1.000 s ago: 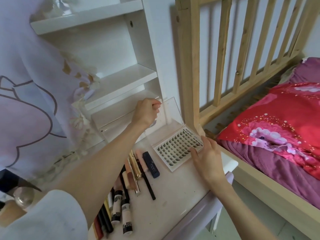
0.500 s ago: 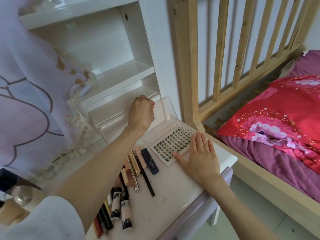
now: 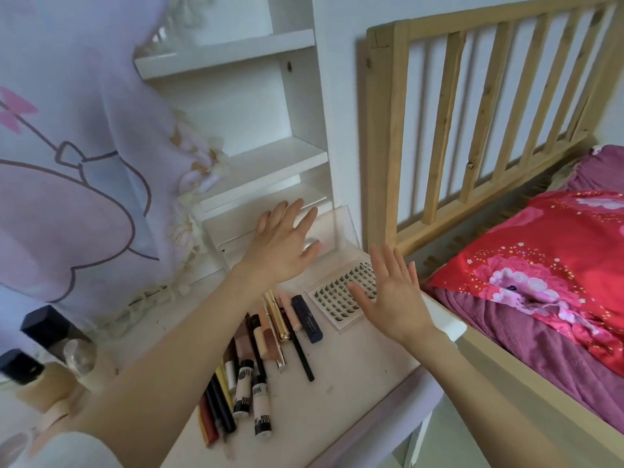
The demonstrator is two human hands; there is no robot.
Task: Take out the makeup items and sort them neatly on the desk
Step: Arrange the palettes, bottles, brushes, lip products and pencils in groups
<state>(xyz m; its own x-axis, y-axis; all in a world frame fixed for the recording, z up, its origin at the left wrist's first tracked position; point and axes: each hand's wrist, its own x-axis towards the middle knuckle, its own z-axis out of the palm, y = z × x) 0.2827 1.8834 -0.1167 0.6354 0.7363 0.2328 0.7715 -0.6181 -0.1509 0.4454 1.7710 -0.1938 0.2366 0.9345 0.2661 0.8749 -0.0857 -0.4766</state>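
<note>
White desk [image 3: 341, 386] holds a row of makeup sticks [image 3: 270, 352] near its front edge and a lash tray [image 3: 337, 295] by its right edge, with left hand [image 3: 282, 246] and right hand [image 3: 393, 295] above, fingers spread, holding nothing.

a white worktop [image 3: 354, 376] carries a row of makeup tubes and pencils [image 3: 266, 359], an open lash tray [image 3: 337, 295] and dark-capped bottles [image 3: 47, 346] at its left.

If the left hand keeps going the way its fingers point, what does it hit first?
Probably the low white shelf at the back of the desk: the left hand is open with its fingertips already at the shelf's edge, though depth is unclear.
</note>
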